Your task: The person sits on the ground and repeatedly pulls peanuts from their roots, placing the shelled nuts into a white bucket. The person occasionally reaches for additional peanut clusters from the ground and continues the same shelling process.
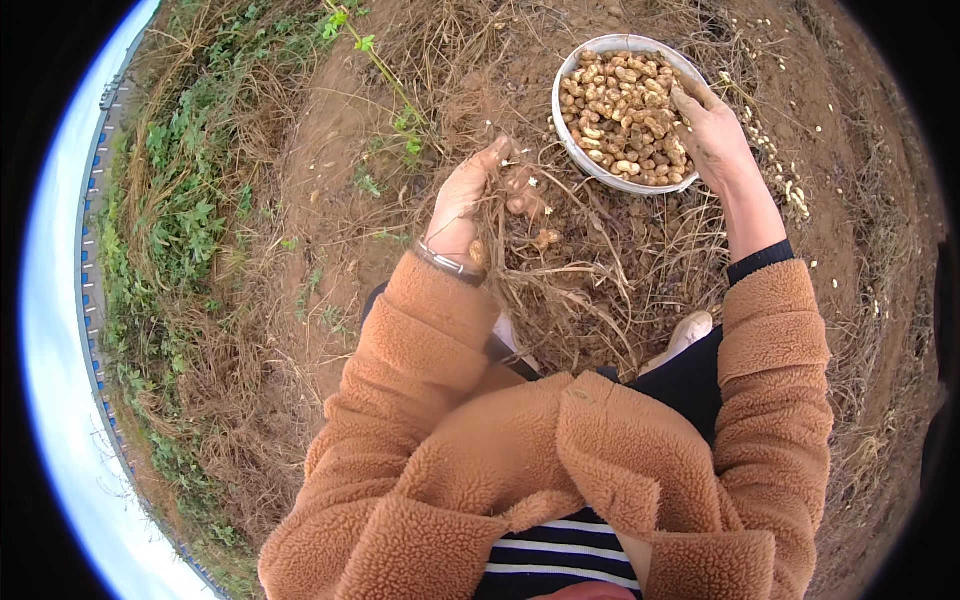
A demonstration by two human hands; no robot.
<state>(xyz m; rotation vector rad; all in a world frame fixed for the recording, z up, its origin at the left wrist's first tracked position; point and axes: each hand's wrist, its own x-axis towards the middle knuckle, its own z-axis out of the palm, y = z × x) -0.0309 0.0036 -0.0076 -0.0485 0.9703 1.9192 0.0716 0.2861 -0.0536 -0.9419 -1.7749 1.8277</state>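
A white round bucket [589,166] full of peanuts in their shells [626,112] stands on the soil at the upper right. My right hand [709,131] is at the bucket's right side, its fingers over the rim against the peanuts; whether it grips any is hidden. My left hand [463,199], left of the bucket, is closed around dry peanut plant stems [501,225] with roots and a few pods hanging from them. One peanut pod [477,252] lies near my left wrist, by the bracelet.
Dry uprooted vines [585,285] spread over the soil between my shoes [688,330]. Scattered peanuts [791,191] lie right of the bucket. Green weeds [180,202] and dry grass run along the left, and a thin green-leaved stem [390,79] rises at the upper left.
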